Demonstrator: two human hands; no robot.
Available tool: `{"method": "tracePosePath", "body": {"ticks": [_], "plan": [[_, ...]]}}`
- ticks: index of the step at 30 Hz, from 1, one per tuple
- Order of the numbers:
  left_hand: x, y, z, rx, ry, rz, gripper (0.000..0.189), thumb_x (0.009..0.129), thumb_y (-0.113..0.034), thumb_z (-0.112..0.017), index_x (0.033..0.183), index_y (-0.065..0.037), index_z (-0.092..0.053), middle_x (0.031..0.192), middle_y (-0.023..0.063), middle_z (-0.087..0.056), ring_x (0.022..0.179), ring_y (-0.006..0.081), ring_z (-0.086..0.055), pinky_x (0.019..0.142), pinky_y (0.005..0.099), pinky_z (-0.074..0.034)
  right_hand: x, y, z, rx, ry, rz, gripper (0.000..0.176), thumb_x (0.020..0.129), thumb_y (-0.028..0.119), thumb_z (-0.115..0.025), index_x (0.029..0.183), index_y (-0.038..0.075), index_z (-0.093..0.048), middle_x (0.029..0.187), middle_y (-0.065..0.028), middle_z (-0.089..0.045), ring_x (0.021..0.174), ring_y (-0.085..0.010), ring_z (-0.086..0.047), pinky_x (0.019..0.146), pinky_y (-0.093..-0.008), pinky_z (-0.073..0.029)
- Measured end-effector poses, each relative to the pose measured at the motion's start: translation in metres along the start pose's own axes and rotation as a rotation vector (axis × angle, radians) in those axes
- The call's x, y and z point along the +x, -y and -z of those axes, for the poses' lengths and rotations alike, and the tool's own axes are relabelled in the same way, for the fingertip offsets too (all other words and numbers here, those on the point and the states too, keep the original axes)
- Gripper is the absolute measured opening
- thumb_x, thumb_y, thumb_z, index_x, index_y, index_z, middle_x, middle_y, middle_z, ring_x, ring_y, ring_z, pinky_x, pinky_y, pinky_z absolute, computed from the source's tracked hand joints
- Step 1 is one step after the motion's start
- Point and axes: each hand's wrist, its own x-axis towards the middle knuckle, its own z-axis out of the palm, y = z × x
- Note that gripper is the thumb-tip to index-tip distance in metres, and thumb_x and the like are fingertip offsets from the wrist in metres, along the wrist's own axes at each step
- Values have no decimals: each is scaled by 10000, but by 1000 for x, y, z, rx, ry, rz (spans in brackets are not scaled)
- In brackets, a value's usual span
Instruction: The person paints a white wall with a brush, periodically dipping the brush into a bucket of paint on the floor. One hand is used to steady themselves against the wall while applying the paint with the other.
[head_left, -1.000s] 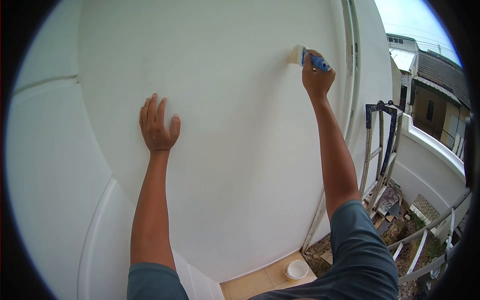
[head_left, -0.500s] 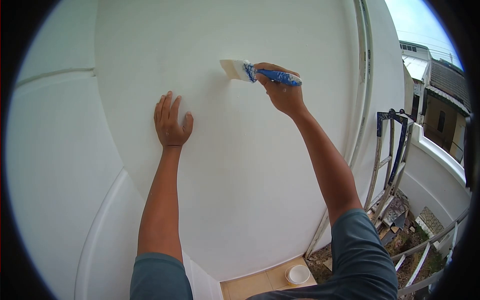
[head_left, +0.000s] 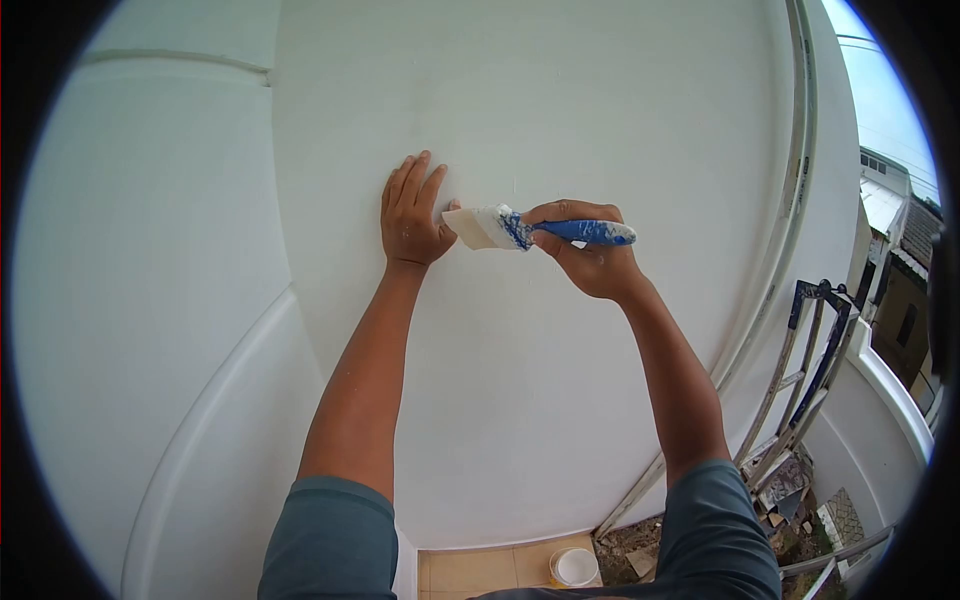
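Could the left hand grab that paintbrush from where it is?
Probably yes: the left hand lies flat on the wall, and the paintbrush has its bristles right beside the thumb, nothing between. The right hand grips the blue handle, though.

Scene is lit by bright, diffuse daylight; white wall [head_left: 560, 400] is evenly lit, w/ shadows on it kept faint and soft. Sky [head_left: 885, 110] right of wall is nearly blown out. Paintbrush [head_left: 500, 228] at wall centre is rendered sharp, w/o motion blur. Strong fisheye distortion is seen: pipe [head_left: 798, 180] at wall's right edge is bowed, and black vignette is wrapped around the pic.
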Motion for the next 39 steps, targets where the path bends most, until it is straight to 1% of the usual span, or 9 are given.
{"method": "tracePosePath", "body": {"ticks": [4,5,9,15,20,25,29,35,39], "plan": [[1,-1,1,-22,-15,9,418,830,-265,-625,1197,-75,-683,1379,134,-600,1287,341,-537,1105,481,-407,3,-44,68,-237,-399,-288,204,945,161,-706,1128,78,-740,811,-24,-680,650,-85,-549,591,-238,-487],[2,0,0,-24,-17,11,417,830,-265,-625,1195,-75,-684,1379,133,-600,1288,341,-537,1105,481,-407,3,-57,93,-250,-576,-319,173,953,112,-669,1073,7,-736,924,-62,-730,807,-108,-629,777,-249,-508],[0,0,2,-27,-24,23,412,830,-265,-623,1189,-73,-687,1380,134,-600,1288,341,-536,1105,479,-405,-24,-91,166,-910,-1005,-19,144,903,39,-668,1017,34,-756,968,-85,-755,876,-240,-747,744,-333,-597],[0,-1,1,-28,-12,21,421,829,-269,-619,1193,-68,-682,1385,136,-597,1295,341,-531,1107,477,-401,-118,-39,-2,-789,-356,-21,193,848,10,-703,1021,89,-735,1068,-130,-726,848,-296,-703,729,-361,-565],[-1,-1,5,-54,15,30,445,831,-276,-614,1220,-69,-671,1403,137,-584,1323,341,-507,1121,482,-388,-288,53,-141,174,446,-469,214,874,82,-742,1088,89,-730,1078,-103,-744,958,-311,-717,820,-382,-592],[-19,-4,10,-34,61,59,512,855,-336,-578,1291,-74,-641,1462,142,-534,1369,353,-462,1150,504,-353,-427,125,-168,327,93,-1146,158,913,97,-720,1053,30,-750,937,-55,-757,864,-121,-703,768,-267,-552],[-50,-12,28,-22,230,92,611,865,-388,-586,1421,-139,-547,1564,132,-412,1437,379,-361,1177,566,-275,-490,196,-139,419,-46,-1835,181,943,191,-677,1076,84,-738,903,-43,-720,792,-154,-684,630,-292,-504],[-77,-11,36,-46,329,45,678,877,-421,-578,1510,-226,-434,1625,109,-308,1481,375,-284,1186,591,-242,-640,258,-141,476,-515,-1926,183,969,282,-646,1028,120,-708,784,2,-635,606,-101,-583,448,-239,-367],[-72,-11,37,-53,338,44,689,859,-404,-614,1498,-213,-440,1609,125,-326,1466,397,-289,1175,605,-235,-601,293,-141,338,-340,-1892,361,888,273,-745,1140,30,-658,957,-89,-680,802,-250,-653,682,-410,-526]]}}
